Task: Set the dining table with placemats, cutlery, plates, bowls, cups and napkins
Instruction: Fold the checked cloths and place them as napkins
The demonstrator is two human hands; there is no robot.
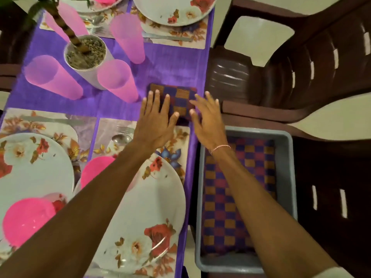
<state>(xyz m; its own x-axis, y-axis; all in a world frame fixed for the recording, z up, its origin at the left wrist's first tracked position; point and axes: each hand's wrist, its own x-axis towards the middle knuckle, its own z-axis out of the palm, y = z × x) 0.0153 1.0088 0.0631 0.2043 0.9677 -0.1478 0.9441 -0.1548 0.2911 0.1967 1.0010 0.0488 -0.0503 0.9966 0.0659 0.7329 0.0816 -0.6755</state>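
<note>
A folded checkered napkin (181, 97) in blue, red and orange lies on the purple tablecloth (172, 65) just beyond the near right placemat (181, 133). My left hand (155, 123) rests flat on the napkin's left half, fingers spread. My right hand (208, 117) hovers at its right edge, fingers apart, holding nothing. A floral plate (158, 199) with a pink bowl (96, 169) sits under my left forearm. A fork (125, 129) and spoon (120, 138) lie left of that plate.
A grey tub (289, 157) holding more checkered napkins stands on a chair at the right. Several pink cups (118, 79) surround a white plant pot (86, 55). Further place settings lie at the left (30, 161) and far side (174, 11). Brown plastic chairs (313, 63) flank the table's right edge.
</note>
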